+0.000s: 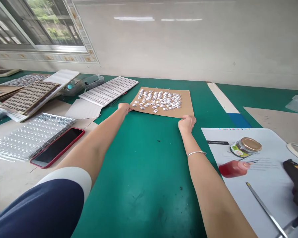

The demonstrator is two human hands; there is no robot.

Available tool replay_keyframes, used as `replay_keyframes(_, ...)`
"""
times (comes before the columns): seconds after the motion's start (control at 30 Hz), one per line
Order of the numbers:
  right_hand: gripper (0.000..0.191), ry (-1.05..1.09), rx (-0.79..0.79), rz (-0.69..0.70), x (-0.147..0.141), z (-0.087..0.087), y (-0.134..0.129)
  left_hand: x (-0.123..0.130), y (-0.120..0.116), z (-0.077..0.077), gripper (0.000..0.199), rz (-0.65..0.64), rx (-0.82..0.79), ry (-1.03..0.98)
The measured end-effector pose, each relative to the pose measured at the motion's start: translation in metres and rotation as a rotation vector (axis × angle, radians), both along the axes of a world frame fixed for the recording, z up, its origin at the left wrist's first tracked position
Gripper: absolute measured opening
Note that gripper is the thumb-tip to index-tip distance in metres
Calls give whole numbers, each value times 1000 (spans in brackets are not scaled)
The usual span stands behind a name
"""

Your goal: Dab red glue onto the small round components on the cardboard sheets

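Below the pale wall (188, 46): the green table (139, 165) is spreading wide, and things are crowding its left and right sides.
White paper (268, 178): it is lying on the right side of the table.
Brown cardboard (186, 104): it is sitting in the middle, toward the back. Its near left corner is touching the fingers of the left hand (124, 108), and its near right corner is touching the fingers of the right hand (186, 124). Most of it is stretching past the fingers, toward the wall. I cannot tell if its near edge is touching the table.
White tray (110, 91): it is lying just left of the cardboard.
Left hand: its fingers are pinching the near left corner.
Right hand: its fingers are bending and clamping on the near right corner.
Phone (58, 147): it is lying on the left in a red case, black screen up.
Jar (243, 148): it is sitting on the paper, wearing a gold lid.
Red bottle (232, 169): it is lying near the jar.
White bits (173, 105): many are lying on the cardboard. Most are sitting past the fingers, and a few are lying near the left ones.
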State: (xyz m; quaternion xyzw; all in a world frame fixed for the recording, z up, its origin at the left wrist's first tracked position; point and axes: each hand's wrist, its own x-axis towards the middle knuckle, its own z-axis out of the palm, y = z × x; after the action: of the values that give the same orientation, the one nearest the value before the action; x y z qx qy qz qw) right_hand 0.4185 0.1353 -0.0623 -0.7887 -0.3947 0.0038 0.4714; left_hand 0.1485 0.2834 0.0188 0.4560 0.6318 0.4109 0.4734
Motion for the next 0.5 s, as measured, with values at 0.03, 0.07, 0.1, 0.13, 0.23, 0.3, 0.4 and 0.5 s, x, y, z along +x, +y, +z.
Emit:
replay_keyframes(0.03, 27, -3, 4, 9, 0, -1, 0, 0, -2, 1, 34, 15, -14, 32)
replay_keyframes(0.07, 28, -6, 7, 13, 0, -1, -1, -2, -5, 2, 34, 27, -28, 65)
replay_keyframes(0.1, 28, -7, 7, 12, 0, -2, -1, -5, -9, 2, 35, 34, -36, 99)
replay_keyframes(0.13, 29, -9, 7, 8, 0, -3, 0, -9, -16, 2, 35, 33, -34, 133)
replay_keyframes(0.23, 30, -24, -10, -9, 5, -6, 3, -34, -51, -2, 34, -17, 6, 222)
replay_keyframes(0.3, 30, -41, -42, -4, 9, -7, 4, -59, -88, -7, 30, -74, 48, 262)
replay_keyframes(0.4, 31, -64, -118, 46, 8, -2, -2, -100, -159, -15, 33, -134, 137, 282)
replay_keyframes(0.5, 35, -104, -156, 75, -3, 11, -16, -126, -221, -25, 35, -154, 226, 275)
